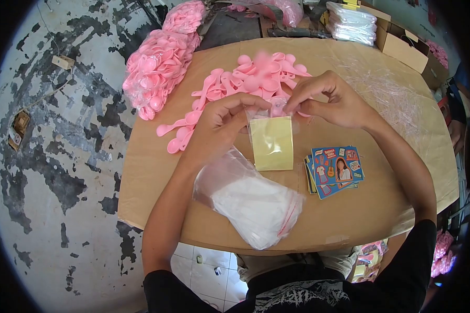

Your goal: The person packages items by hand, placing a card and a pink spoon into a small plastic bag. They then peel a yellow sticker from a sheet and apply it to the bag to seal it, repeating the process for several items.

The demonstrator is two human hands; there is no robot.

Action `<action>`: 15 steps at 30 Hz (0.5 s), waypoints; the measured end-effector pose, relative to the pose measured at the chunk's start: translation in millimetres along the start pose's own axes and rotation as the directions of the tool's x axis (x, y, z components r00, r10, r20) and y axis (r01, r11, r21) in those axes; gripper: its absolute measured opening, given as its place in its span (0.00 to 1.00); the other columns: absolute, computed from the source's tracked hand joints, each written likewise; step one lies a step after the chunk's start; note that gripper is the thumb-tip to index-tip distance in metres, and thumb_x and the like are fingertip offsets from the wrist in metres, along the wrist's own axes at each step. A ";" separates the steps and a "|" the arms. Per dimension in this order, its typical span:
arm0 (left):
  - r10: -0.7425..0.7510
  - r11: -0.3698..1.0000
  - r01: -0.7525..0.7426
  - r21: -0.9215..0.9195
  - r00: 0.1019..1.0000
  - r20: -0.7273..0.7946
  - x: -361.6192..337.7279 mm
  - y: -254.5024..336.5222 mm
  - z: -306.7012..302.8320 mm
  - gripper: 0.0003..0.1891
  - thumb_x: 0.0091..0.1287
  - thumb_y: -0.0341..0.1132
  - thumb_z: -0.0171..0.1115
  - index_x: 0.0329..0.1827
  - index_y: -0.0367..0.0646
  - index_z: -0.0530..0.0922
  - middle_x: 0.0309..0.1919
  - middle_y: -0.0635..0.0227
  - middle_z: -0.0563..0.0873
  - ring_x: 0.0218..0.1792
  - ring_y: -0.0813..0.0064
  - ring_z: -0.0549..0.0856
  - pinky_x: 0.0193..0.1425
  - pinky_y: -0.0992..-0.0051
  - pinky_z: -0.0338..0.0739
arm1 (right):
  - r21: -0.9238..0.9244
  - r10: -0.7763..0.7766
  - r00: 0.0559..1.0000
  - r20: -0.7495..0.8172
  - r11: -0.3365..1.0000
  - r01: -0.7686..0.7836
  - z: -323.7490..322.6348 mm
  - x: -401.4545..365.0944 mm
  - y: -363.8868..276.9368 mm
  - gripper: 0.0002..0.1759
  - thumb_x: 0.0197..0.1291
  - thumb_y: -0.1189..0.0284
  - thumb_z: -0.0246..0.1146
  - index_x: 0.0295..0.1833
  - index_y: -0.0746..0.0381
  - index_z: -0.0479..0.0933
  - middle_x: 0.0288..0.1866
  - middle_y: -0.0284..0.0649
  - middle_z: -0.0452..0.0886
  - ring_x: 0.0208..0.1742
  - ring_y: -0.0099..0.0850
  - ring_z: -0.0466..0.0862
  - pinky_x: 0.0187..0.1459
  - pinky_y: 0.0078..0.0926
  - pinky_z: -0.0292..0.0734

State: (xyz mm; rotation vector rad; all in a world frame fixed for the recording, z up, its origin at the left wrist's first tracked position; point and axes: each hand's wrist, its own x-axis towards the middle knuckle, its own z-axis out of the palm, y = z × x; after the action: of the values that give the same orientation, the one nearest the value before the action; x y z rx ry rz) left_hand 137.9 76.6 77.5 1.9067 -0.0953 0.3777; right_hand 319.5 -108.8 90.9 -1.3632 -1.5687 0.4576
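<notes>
A small clear plastic bag (258, 121) with a yellow card (273, 143) inside hangs upright above the table, between my hands. My left hand (225, 119) pinches its upper left edge with thumb and fingertips. At its upper right, my right hand (333, 100) has thumb and forefinger closed together at the clear film. Just behind the bag lies a loose pile of pink plastic spoons (263, 78). Under my left wrist, a pack of clear bags (256, 203) rests on the table. Blue printed cards (337, 169) are stacked to the right of the yellow card.
A brown-covered table (156, 193) fills the middle. Large bags of pink spoons (159, 65) stand at its back left edge. Clear plastic strips (391, 99) litter the right side. Wrapped packs of clear film (351, 23) and an open cardboard box (402, 47) sit at the back right.
</notes>
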 end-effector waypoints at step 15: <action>-0.017 0.997 0.020 -0.076 0.999 0.038 -1.4 0.2 -4.8 0.13 0.70 0.20 0.47 0.51 0.36 0.79 0.49 0.66 0.84 0.52 0.75 0.83 0.54 0.72 0.82 | -0.156 -0.100 0.995 0.031 0.982 0.103 5.4 0.9 -6.1 0.22 0.47 0.88 0.63 0.49 0.61 0.85 0.36 0.39 0.84 0.39 0.29 0.80 0.54 0.33 0.75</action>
State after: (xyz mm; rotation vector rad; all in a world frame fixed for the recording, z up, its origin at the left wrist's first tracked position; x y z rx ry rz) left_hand 135.5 80.7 78.8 1.8379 -0.1158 0.3215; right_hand 311.7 -108.2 93.6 -1.3924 -1.7149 0.2931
